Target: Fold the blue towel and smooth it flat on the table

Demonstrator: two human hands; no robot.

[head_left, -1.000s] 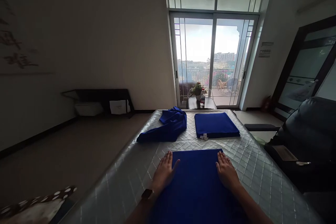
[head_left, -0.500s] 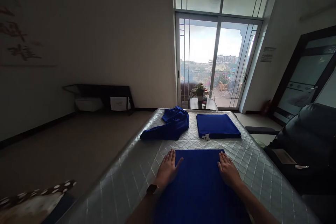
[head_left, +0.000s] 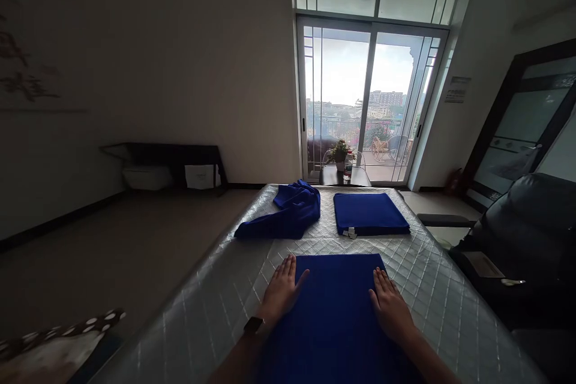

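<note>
A flat blue cloth (head_left: 335, 324) lies before me on a quilted silver surface (head_left: 211, 306), its far edge straight. My left hand (head_left: 282, 290) rests along its left edge, fingers stretched and thumb lying on the fabric. Along the right edge my right hand (head_left: 390, 303) lies flat, fingers extended forward over the border. Beyond them sits a folded blue cloth stack (head_left: 371, 213) with white tags at its near edge. To its left is a crumpled blue cloth (head_left: 292, 213). The near end of the flat cloth runs out of view.
Past the far end stands a small dark table (head_left: 327, 176) with a potted plant (head_left: 341, 153) and a bottle (head_left: 347, 166). A black armchair (head_left: 531, 222) is at the right. Spotted fabric (head_left: 63, 330) shows at lower left. Sliding glass doors (head_left: 344, 72) are behind.
My right hand has slid slightly toward me along the cloth's right edge. My left hand stays at the left edge. The whole view has shifted a little.
</note>
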